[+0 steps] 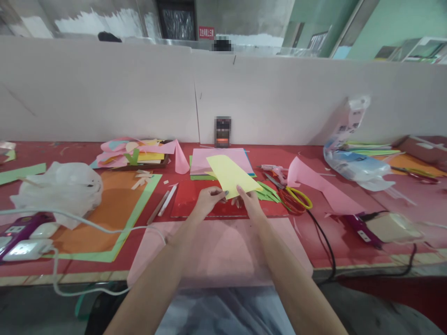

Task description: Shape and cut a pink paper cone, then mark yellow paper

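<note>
A sheet of yellow paper (pixel 232 175) is held up between my two hands, tilted above a red mat (pixel 185 200). My left hand (pixel 211 199) pinches its lower left edge, and my right hand (pixel 248 199) grips the lower edge further right. Behind the yellow sheet lies a stack with pink paper (pixel 202 160) on top and green and blue edges showing. Cut green strips (pixel 270 193) lie just right of my right hand. Scissors with yellow and red handles (pixel 299 197) rest beside the strips.
Left are orange and green sheets (pixel 101 204), a plastic bag (pixel 63 184), a white pen (pixel 167 200) and a power strip (pixel 21 230). Right are a glue gun (pixel 275 171), curled pink paper (pixel 323 186), a clear bag (pixel 359 163) and a black cable (pixel 324 237). A phone (pixel 222 132) leans on the partition.
</note>
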`<state>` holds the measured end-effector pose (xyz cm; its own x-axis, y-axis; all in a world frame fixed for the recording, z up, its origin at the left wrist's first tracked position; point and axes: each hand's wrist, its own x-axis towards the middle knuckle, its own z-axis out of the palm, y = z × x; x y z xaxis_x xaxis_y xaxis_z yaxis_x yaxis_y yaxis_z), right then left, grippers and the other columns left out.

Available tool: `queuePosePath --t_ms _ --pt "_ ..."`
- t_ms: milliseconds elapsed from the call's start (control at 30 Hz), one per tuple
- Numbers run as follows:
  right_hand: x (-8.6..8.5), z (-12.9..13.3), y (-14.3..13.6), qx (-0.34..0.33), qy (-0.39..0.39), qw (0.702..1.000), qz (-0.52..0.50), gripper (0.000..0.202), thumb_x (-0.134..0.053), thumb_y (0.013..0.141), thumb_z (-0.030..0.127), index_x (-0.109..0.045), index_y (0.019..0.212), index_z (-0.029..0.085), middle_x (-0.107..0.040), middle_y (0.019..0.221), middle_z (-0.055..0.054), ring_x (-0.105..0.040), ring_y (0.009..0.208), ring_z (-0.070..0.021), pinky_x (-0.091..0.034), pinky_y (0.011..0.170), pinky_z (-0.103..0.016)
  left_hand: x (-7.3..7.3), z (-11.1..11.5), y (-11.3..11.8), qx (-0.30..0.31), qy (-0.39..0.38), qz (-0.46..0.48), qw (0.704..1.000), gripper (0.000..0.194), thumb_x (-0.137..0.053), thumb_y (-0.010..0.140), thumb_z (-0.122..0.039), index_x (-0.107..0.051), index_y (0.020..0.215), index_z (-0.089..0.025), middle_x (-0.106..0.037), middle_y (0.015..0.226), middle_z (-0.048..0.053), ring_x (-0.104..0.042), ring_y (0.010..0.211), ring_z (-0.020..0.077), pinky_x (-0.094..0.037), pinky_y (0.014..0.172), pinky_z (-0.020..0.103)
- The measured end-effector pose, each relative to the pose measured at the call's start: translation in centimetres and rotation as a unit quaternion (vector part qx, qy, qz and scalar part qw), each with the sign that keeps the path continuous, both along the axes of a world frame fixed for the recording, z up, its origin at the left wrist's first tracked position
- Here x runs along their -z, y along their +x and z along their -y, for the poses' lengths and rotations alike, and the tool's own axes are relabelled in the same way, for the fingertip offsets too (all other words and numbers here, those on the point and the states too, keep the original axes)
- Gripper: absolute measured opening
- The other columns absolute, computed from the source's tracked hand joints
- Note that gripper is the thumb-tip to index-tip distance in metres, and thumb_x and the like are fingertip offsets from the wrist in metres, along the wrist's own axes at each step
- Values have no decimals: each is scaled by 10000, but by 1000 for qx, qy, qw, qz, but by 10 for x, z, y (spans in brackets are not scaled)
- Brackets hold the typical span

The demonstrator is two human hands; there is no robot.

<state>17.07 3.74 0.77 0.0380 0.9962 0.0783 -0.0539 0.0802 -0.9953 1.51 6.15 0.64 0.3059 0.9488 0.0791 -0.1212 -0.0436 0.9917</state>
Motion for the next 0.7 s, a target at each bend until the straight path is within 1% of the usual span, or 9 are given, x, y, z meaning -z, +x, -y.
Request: queuePosePath --t_ms 67,133,333,500,600,700 --pt "0 0 -1 11 6 1000 -6 385 -591 676 532 -590 641 149 -578 421 -19 -428 306 -92 -329 320 -220 0 1 1 13 4 -5 1000 250 -689 615 -380 -603 622 -145 -602 558 -4 -586 521 123 -507 571 261" --pt "0 0 -2 24 15 1000 -10 356 -623 657 501 -590 667 147 -579 433 -7 -438 317 -93 -332 322 -219 0 2 2 18 7 -13 1000 252 -687 621 -375 -600 627 -138 -601 550 -1 -589 524 125 -505 565 258" --pt "2 2 -5 23 29 999 -17 303 -626 673 457 -611 692 154 -589 448 6 -416 298 -85 -308 306 -222 1 2 0 2 9 -25 1000 268 -667 645 -385 -585 624 -132 -602 538 -1 -593 517 125 -508 556 256" --pt "2 0 -3 24 21 999 -22 312 -625 669 474 -606 620 167 -591 453 -3 -426 306 -95 -313 311 -239 0 1 0 10 -8 -5 1000 269 -669 644 -394 -608 657 -132 -612 554 -3 -600 523 130 -517 574 265" --pt "1 0 -3 28 24 999 -27 321 -640 646 488 -620 665 168 -591 446 -2 -424 300 -102 -326 314 -250 -1 1 1 16 -26 11 999 292 -641 666 -424 -620 677 -134 -634 592 6 -604 531 138 -524 598 291" --pt "0 0 -3 28 32 998 -36 305 -640 658 473 -621 684 170 -591 447 3 -418 297 -98 -330 314 -245 -3 1 0 18 -33 18 999 304 -627 675 -437 -622 683 -134 -643 610 13 -608 547 147 -525 609 306"
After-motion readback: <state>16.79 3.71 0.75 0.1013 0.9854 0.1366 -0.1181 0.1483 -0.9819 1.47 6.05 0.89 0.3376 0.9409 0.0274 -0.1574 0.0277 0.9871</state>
